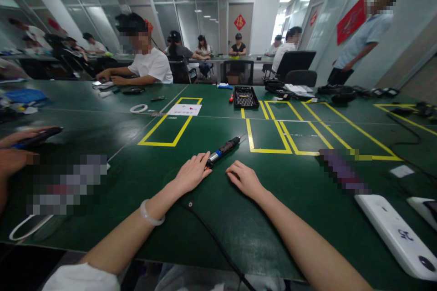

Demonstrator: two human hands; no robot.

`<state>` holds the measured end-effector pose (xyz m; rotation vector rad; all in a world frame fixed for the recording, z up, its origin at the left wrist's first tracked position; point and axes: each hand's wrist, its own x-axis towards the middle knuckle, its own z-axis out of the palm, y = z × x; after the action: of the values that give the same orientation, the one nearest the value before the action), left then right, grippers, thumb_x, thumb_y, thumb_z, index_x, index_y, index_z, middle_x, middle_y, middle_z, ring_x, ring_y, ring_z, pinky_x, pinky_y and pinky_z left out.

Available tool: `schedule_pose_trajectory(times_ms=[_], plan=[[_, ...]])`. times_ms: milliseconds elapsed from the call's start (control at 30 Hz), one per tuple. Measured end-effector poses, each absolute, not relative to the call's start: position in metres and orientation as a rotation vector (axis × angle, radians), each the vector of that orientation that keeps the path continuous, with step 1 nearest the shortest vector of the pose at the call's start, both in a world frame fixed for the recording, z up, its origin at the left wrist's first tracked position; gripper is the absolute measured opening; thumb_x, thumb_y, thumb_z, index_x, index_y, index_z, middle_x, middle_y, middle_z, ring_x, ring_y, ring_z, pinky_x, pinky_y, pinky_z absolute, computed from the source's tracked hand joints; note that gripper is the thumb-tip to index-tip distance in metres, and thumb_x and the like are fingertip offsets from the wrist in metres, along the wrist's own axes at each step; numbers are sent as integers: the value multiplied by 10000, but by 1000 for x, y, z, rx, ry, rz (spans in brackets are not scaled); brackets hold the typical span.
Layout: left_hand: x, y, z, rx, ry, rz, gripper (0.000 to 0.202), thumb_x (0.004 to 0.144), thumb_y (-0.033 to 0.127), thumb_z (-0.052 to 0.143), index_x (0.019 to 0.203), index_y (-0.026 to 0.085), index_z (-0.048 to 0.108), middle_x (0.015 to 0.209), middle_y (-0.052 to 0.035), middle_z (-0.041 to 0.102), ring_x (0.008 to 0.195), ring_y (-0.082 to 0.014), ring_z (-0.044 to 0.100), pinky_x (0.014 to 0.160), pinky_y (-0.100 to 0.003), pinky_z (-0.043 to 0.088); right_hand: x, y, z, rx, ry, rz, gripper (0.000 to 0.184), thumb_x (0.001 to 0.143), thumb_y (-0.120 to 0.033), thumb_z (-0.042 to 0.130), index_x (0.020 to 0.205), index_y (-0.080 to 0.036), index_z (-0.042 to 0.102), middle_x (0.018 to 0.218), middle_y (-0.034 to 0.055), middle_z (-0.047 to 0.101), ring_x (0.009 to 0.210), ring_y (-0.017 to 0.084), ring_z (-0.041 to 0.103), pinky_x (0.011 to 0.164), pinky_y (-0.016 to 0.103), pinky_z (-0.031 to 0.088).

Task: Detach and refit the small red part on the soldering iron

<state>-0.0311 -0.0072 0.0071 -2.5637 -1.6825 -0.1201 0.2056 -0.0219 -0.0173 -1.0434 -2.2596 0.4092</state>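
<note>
An electric screwdriver (226,149) with a black body, a silver and blue collar and a thin bit lies slantwise on the green table (153,245), its bit facing away to the right. My left hand (191,173) rests over its rear end, fingers closed on it and hiding that part. To the right of the tool, apart from it, my right hand (246,181) lies on the tabletop with loosely bent fingers and nothing in it. A black cable (213,234) runs from beneath my left wrist toward the front edge.
Yellow tape outlines (269,150) mark the tabletop. Farther back stands a black tray (246,97) of small parts, near a white paper (185,109). A white power bank (396,236) and a blurred phone (343,170) lie at right. Another person's hands (15,159) are at left.
</note>
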Motion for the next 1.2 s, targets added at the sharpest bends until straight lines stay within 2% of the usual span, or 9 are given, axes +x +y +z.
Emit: schedule_pose_trajectory(times_ms=[367,600,700,767,867,967,1100,1200], plan=[[-176,23,3,-2264,-2052,49,647,926,484,308,1448,102,301,1368,-201,445,1121,-332,515,928,-420,411,205,-21,-20,-1048,-2291,451,134,948,-203,483,961,-208,616,969,35,590,877,146,587,764,246,444],[-254,30,5,-2082,-2204,76,646,916,495,302,1432,108,334,1361,-221,449,1102,-375,521,886,-458,420,204,-21,-20,-1061,-2307,455,134,946,-202,488,967,-205,620,974,32,591,879,141,587,761,242,440],[-256,21,10,-1950,-2156,108,590,928,485,315,1390,123,382,1334,-196,485,1069,-359,532,873,-445,422,204,-21,-21,-1060,-2309,445,132,945,-200,489,967,-206,619,977,31,591,882,142,586,758,242,439],[-248,13,14,-1861,-2092,115,536,943,480,299,1339,140,420,1284,-164,524,1060,-322,538,862,-402,431,204,-21,-21,-1057,-2309,442,130,943,-199,492,965,-208,620,974,32,591,877,144,584,751,244,439],[-233,2,18,-1777,-2104,120,440,956,451,279,1180,147,505,1126,-129,601,987,-261,571,793,-326,454,203,-21,-20,-1052,-2306,440,128,942,-200,493,958,-209,620,973,34,593,881,148,583,754,250,442],[-225,-2,24,-1714,-2212,98,381,957,417,276,1053,155,535,1011,-103,637,884,-241,600,717,-312,466,201,-21,-20,-1054,-2305,442,125,942,-199,496,956,-210,619,978,34,592,891,150,583,760,251,444],[-208,2,35,-1701,-2281,-107,404,942,430,299,1073,140,548,992,-133,657,860,-278,626,697,-344,472,199,-21,-20,-1049,-2306,447,121,942,-196,498,960,-211,617,981,32,588,895,148,580,761,246,438],[-169,5,45,-1938,-2299,-407,368,910,439,383,1077,165,563,963,-98,678,859,-258,642,735,-337,479,198,-21,-20,-1049,-2306,454,109,945,-215,502,923,-204,609,941,25,577,846,139,570,729,237,428]])
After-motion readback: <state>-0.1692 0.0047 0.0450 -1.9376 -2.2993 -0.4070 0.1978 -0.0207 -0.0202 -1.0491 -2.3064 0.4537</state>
